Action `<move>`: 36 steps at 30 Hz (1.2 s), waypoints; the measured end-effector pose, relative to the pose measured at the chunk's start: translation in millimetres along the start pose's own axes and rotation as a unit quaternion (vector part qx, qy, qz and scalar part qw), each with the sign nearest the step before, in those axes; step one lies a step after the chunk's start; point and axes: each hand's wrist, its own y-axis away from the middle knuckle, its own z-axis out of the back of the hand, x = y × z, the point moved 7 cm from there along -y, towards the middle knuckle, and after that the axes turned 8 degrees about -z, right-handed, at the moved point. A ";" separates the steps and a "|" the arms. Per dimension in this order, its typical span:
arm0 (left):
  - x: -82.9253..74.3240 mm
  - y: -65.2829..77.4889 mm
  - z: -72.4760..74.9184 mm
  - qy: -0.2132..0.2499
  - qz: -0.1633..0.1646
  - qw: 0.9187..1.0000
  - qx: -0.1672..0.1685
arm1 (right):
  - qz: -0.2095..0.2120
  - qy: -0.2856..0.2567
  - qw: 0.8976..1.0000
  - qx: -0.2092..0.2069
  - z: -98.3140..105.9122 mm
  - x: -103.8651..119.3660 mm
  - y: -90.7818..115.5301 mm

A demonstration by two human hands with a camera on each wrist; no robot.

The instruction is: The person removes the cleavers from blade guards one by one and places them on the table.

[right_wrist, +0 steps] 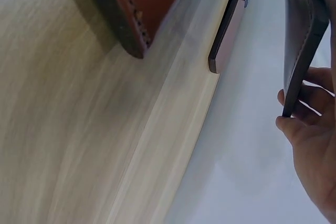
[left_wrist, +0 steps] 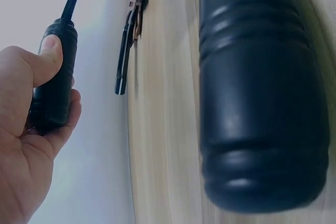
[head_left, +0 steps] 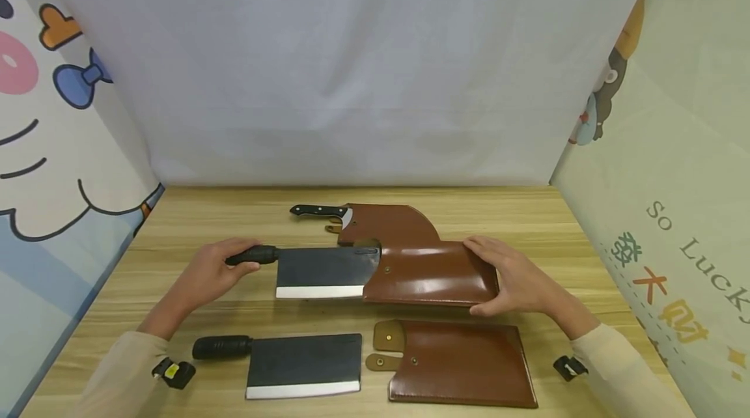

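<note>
My left hand (head_left: 218, 271) grips the black handle (left_wrist: 55, 77) of a cleaver (head_left: 325, 269), fingers and thumb wrapped round it. The cleaver's dark blade with its bright edge lies level, edge toward me, its front end inside the mouth of a brown leather sheath (head_left: 433, 271). At the sheath's far end, my right hand (head_left: 510, 275) holds it between thumb and fingers; in the right wrist view the sheath's edge (right_wrist: 304, 51) sits in that grasp. Cleaver and sheath are raised above the table, and the blade tip is hidden in the leather.
Nearest me on the wooden table (head_left: 176, 222) lie a second cleaver (head_left: 305, 362) and, to its right, a second brown sheath (head_left: 463, 362) with two snap straps. Behind the raised pair, a black-handled knife (head_left: 319, 211) sits in its own brown sheath (head_left: 392, 219). A pale cloth wall (head_left: 351, 79) closes the back.
</note>
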 end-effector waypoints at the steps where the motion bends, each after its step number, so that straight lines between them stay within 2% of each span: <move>1: 0.4 0.5 0.7 -0.002 -0.002 1.000 -0.001 | -0.001 0.000 1.000 0.000 0.5 -0.7 0.6; 11: 0.9 4.7 10.2 -0.011 -0.006 1.000 -0.012 | -0.017 0.000 1.000 -0.010 10.0 -8.3 7.5; 21: 4.9 12.2 16.3 -0.016 0.006 1.000 -0.005 | -0.030 0.000 0.999 -0.016 24.3 -17.3 16.2; 31: 10.7 19.2 13.7 -0.030 0.002 0.999 0.010 | -0.014 0.017 1.000 -0.020 27.1 -26.3 20.6; 36: 12.5 21.5 10.5 -0.034 -0.003 0.999 0.016 | -0.021 0.017 1.000 -0.007 24.4 -30.1 21.4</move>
